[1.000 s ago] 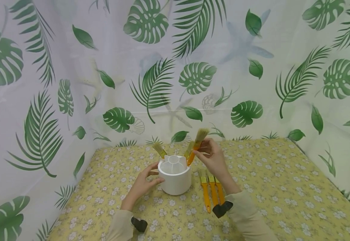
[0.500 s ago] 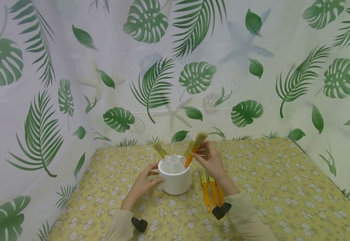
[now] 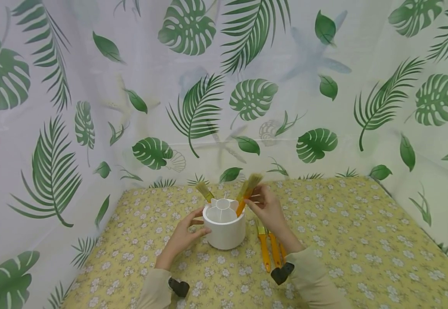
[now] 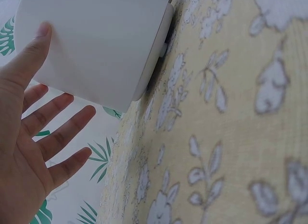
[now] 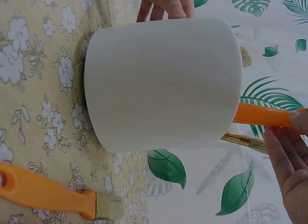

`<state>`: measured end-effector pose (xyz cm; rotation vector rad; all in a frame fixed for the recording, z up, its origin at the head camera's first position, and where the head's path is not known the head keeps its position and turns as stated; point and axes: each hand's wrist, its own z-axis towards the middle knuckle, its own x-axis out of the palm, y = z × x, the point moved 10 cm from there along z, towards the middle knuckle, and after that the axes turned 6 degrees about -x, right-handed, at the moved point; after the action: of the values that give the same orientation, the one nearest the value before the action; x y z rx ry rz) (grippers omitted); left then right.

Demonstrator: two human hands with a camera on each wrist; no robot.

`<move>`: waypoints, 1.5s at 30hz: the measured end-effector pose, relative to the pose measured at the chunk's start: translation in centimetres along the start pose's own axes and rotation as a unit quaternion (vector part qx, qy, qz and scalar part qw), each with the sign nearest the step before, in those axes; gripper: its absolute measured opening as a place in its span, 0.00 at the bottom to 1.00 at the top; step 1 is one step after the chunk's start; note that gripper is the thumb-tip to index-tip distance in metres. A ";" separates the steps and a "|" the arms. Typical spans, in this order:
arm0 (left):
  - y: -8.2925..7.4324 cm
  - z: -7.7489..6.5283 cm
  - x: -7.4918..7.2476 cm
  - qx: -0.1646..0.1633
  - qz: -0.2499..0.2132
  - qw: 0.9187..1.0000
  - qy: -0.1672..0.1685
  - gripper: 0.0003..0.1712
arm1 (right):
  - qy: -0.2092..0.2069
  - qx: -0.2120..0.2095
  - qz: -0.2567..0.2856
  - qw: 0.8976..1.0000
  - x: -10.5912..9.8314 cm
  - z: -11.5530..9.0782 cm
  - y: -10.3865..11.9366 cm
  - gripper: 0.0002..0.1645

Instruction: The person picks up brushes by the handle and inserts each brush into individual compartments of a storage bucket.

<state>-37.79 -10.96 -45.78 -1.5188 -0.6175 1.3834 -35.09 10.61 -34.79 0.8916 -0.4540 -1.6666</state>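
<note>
orange brush [image 3: 248, 194] | pinched below bristles by right hand [image 3: 268, 210], end in white holder [image 3: 225, 236] | relaxed left hand [image 3: 185, 234] touching holder

Item: one white sheet [image 3: 285, 107], its material hard to tell, is hanging along the back and both sides. Green split-leaf prints [image 3: 253, 99] and feathery green palm-frond prints [image 3: 196, 116] are patterning it; one blue-grey starfish print [image 3: 312, 56] is showing faintly. Item: one yellow, white-flowered tablecloth [image 3: 224, 274] is lying flat.

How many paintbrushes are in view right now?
6: one brush pinched by the right hand, two brushes leaning in the white caddy, three brushes on the floral tablecloth. More may be hidden.
</note>
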 end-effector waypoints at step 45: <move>2.8 1.2 0.2 0.015 0.003 1.000 -0.021 0.39 | 0.014 0.068 0.039 0.997 -1.3 -2.2 -2.8 0.34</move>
<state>-39.51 -11.62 -48.20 -1.4728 -0.6160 1.4266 -35.14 13.02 -37.72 0.9829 -0.5805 -1.5651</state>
